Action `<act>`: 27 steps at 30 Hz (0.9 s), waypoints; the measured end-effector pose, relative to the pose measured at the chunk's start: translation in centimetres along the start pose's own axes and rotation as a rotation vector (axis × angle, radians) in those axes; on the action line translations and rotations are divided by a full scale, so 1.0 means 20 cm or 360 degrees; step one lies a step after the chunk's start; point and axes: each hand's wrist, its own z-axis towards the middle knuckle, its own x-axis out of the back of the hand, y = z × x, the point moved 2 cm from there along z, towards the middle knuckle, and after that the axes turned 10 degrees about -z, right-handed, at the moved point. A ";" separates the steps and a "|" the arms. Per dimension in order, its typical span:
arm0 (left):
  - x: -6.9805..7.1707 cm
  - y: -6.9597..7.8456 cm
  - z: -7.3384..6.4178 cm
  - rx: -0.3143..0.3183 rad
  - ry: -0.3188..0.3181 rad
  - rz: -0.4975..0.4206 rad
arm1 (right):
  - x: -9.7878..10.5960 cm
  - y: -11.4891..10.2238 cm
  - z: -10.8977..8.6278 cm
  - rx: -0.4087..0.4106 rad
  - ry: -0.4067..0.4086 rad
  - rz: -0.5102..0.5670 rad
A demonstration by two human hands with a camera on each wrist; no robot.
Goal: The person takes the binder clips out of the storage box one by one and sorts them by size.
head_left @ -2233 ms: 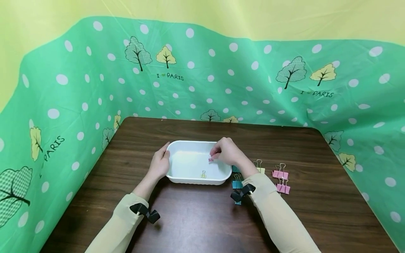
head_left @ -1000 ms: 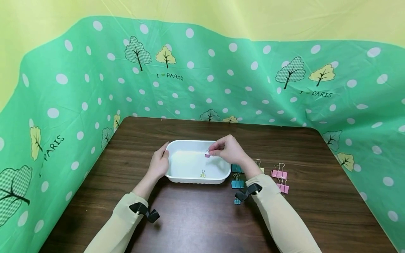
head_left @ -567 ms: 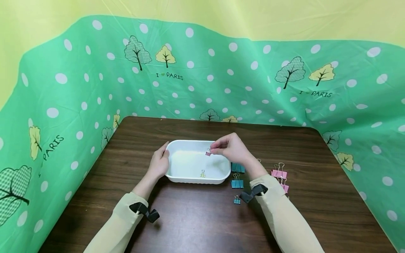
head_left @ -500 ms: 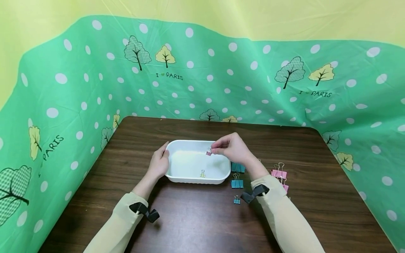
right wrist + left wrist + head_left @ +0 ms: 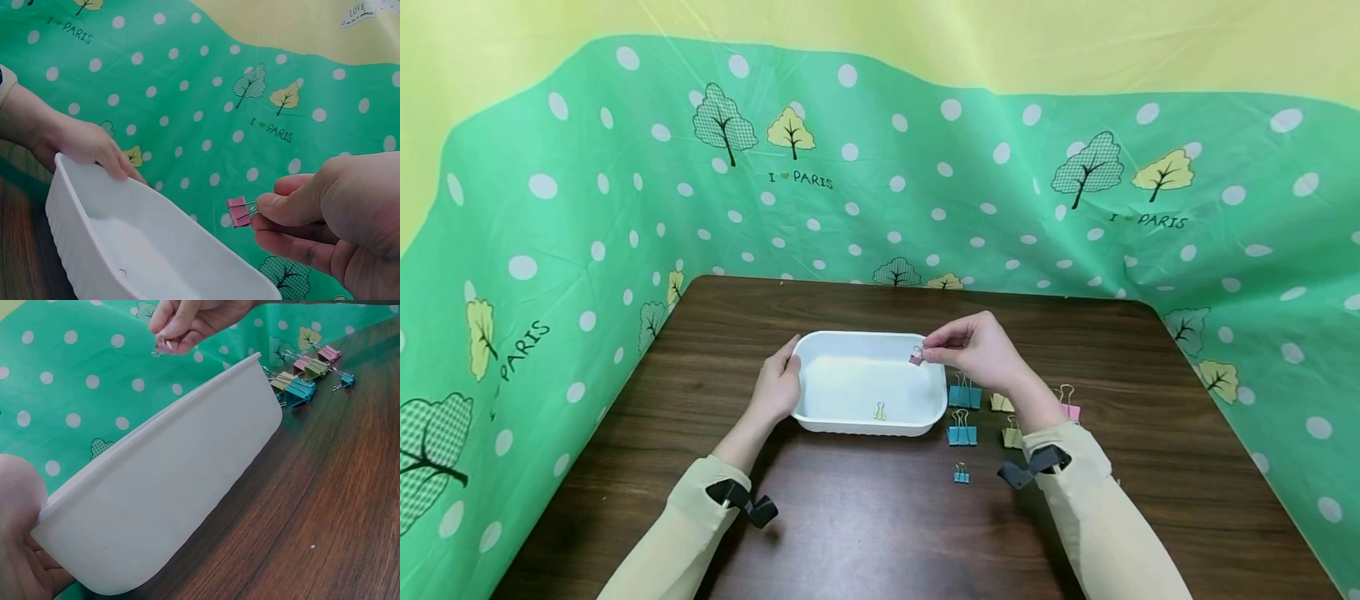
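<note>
My left hand (image 5: pixel 777 385) grips the left end of a white plastic tray (image 5: pixel 865 428), thumb at the rim. Between thumb and fingertips of my right hand (image 5: pixel 979 348) is a small pink binder clip (image 5: pixel 238 212), pinched by its wire handles with the pink body pointing left. In the head view that clip overlaps the tray's far right corner; the left wrist view puts it above the rim. A small yellow binder clip (image 5: pixel 880 412) lies inside the tray near the front wall.
Right of the tray, blue binder clips stand in a column: two larger ones (image 5: pixel 962 436) and a small one (image 5: pixel 961 477). Yellow-green clips (image 5: pixel 1012 437) and pink clips (image 5: pixel 1070 412) are farther right, partly hidden by my right forearm. A green patterned cloth (image 5: pixel 820 208) hangs behind the table (image 5: pixel 850 517).
My right hand has risen from inside the tray and drawn right, still pinching the pink clip. The yellow-green clips have come into view beside its wrist. The left hand and tray stay put.
</note>
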 end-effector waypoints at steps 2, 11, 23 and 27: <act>0.00 0.00 0.00 0.0000 0.0002 0.0000 | 0.02 0.01 -0.02 0.0000 0.0005 -0.0008; 0.00 0.00 0.00 0.0033 -0.0010 0.0008 | 0.11 0.02 -0.12 -0.0028 0.0036 -0.0019; 0.01 0.00 0.01 0.0034 0.0003 0.0013 | 0.20 0.06 -0.28 -0.0054 0.0030 -0.0054; 0.01 0.00 0.01 0.0039 -0.0005 0.0013 | 0.22 0.07 -0.33 -0.0057 0.0018 -0.0084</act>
